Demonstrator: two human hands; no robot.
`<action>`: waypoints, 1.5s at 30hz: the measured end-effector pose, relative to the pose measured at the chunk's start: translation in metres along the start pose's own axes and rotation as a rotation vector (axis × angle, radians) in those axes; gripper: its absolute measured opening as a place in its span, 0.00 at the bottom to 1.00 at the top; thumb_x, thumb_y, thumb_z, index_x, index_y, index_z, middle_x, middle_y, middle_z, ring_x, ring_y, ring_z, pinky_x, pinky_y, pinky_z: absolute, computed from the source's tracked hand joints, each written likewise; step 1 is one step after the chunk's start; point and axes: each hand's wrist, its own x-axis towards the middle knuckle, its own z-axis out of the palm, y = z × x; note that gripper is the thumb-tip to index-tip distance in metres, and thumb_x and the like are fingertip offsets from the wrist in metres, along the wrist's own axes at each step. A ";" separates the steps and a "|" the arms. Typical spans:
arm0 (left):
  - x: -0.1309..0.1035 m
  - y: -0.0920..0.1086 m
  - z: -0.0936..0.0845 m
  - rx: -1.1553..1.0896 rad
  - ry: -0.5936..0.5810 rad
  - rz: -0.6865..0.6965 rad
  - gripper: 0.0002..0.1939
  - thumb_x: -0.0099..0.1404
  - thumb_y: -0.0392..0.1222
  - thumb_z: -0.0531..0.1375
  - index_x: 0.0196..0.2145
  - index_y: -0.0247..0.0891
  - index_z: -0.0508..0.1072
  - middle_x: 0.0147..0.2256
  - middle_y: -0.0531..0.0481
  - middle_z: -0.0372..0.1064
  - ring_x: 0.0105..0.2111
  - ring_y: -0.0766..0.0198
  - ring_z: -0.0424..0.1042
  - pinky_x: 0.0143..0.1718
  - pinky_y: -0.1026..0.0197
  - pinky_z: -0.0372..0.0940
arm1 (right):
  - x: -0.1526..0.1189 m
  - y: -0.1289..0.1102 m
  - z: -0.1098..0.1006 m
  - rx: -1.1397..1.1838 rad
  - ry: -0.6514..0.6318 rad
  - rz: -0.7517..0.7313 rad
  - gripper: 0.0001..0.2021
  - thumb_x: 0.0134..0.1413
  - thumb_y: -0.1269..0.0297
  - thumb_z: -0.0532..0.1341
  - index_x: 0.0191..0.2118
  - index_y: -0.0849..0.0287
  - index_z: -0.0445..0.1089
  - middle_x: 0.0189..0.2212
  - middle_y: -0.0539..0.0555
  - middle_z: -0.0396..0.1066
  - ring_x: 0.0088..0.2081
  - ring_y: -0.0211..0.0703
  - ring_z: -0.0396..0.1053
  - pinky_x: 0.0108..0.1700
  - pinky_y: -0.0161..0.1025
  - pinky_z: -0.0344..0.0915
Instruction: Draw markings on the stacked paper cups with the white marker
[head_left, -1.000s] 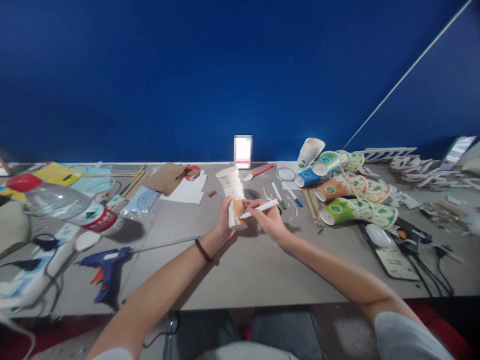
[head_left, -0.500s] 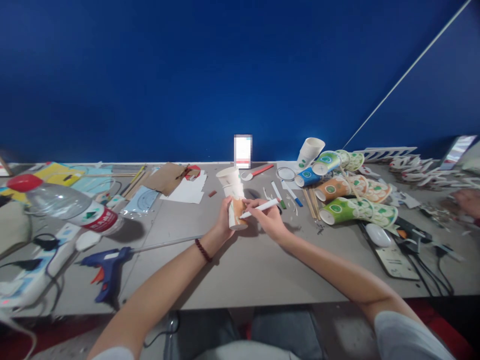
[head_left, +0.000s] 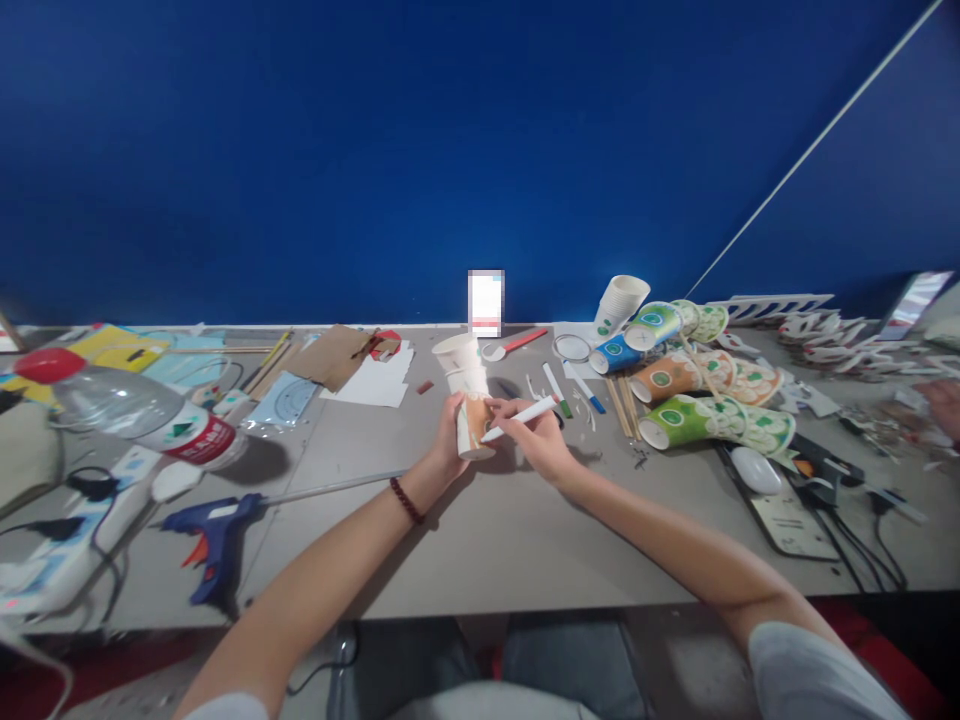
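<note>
In the middle of the head view, my left hand (head_left: 448, 440) is wrapped round an orange-and-white paper cup (head_left: 472, 425). Its base tilts toward me, and white paper cups (head_left: 459, 356) extend from its far end. A white marker (head_left: 525, 418) is pinched in my right hand (head_left: 541, 440). The marker's tip is at the cup's side, close to the base; whether it touches I cannot tell. My fingers hide part of the cup's wall.
Joined blue, orange and green paper cups (head_left: 679, 420) lie to the right, near a cup stack (head_left: 621, 305) and capped markers (head_left: 556, 388). On the left are a glue gun (head_left: 217, 535), a water bottle (head_left: 142, 410) and a power strip (head_left: 90, 530). Another person's hand (head_left: 941, 405) shows far right.
The marker's tip has shifted very slightly along the cup's side. My left hand and the cup stay in place. The other person's hand at the far right has moved a little rightward.
</note>
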 end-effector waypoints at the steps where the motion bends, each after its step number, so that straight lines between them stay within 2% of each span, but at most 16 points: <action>1: 0.000 0.000 0.001 0.001 0.004 0.014 0.21 0.62 0.55 0.56 0.33 0.32 0.75 0.27 0.44 0.74 0.25 0.60 0.72 0.27 0.61 0.66 | 0.000 -0.001 0.000 -0.005 0.009 0.001 0.06 0.49 0.63 0.64 0.24 0.54 0.74 0.32 0.54 0.79 0.55 0.56 0.72 0.61 0.51 0.62; 5: -0.001 0.000 0.003 0.002 0.024 0.047 0.20 0.62 0.54 0.56 0.32 0.32 0.75 0.27 0.45 0.74 0.26 0.61 0.72 0.28 0.62 0.65 | -0.001 -0.003 0.002 -0.022 0.016 0.018 0.05 0.51 0.61 0.64 0.29 0.55 0.75 0.39 0.56 0.80 0.51 0.54 0.74 0.57 0.49 0.65; 11: -0.001 0.001 0.002 0.011 0.006 -0.039 0.22 0.65 0.55 0.52 0.32 0.33 0.75 0.25 0.45 0.73 0.24 0.60 0.71 0.27 0.60 0.67 | 0.000 -0.002 0.001 -0.031 -0.007 0.024 0.07 0.45 0.65 0.63 0.20 0.54 0.72 0.27 0.54 0.77 0.56 0.58 0.71 0.61 0.52 0.60; 20: 0.000 -0.001 0.002 0.009 -0.008 0.027 0.20 0.62 0.54 0.56 0.32 0.32 0.75 0.27 0.45 0.74 0.26 0.60 0.72 0.29 0.61 0.66 | 0.000 0.002 -0.001 -0.069 0.005 0.012 0.05 0.52 0.62 0.63 0.30 0.54 0.76 0.38 0.54 0.80 0.52 0.54 0.74 0.57 0.49 0.65; 25: -0.001 -0.001 0.002 0.010 -0.035 0.018 0.21 0.62 0.55 0.57 0.33 0.32 0.75 0.30 0.43 0.76 0.29 0.58 0.74 0.31 0.60 0.67 | 0.000 0.002 -0.001 -0.093 0.009 -0.003 0.06 0.49 0.65 0.63 0.24 0.54 0.74 0.36 0.54 0.80 0.56 0.55 0.72 0.60 0.50 0.61; 29: -0.002 -0.001 0.001 0.002 -0.033 0.028 0.21 0.61 0.55 0.58 0.33 0.32 0.75 0.28 0.44 0.75 0.26 0.60 0.73 0.29 0.61 0.66 | 0.000 -0.001 0.000 -0.067 0.029 0.015 0.05 0.51 0.63 0.63 0.28 0.54 0.75 0.38 0.54 0.80 0.53 0.54 0.74 0.58 0.49 0.63; 36: -0.001 -0.001 0.002 0.010 0.005 0.003 0.22 0.63 0.55 0.56 0.33 0.31 0.76 0.28 0.43 0.75 0.27 0.59 0.74 0.29 0.61 0.68 | 0.000 0.003 -0.002 -0.083 -0.030 -0.020 0.08 0.50 0.65 0.62 0.23 0.53 0.73 0.31 0.53 0.79 0.57 0.55 0.71 0.62 0.50 0.59; 41: -0.001 -0.001 0.003 0.004 -0.002 0.022 0.21 0.61 0.56 0.58 0.32 0.32 0.75 0.27 0.44 0.73 0.25 0.60 0.72 0.26 0.62 0.67 | 0.000 0.002 0.000 -0.100 0.011 -0.021 0.05 0.52 0.62 0.63 0.29 0.54 0.76 0.38 0.53 0.80 0.52 0.53 0.74 0.59 0.48 0.63; 45: -0.001 0.000 0.002 0.018 -0.017 -0.024 0.21 0.62 0.56 0.55 0.32 0.33 0.75 0.26 0.44 0.73 0.24 0.59 0.72 0.25 0.61 0.66 | 0.000 0.001 0.000 -0.091 -0.012 -0.015 0.07 0.49 0.66 0.62 0.23 0.53 0.74 0.30 0.53 0.79 0.57 0.55 0.71 0.61 0.49 0.61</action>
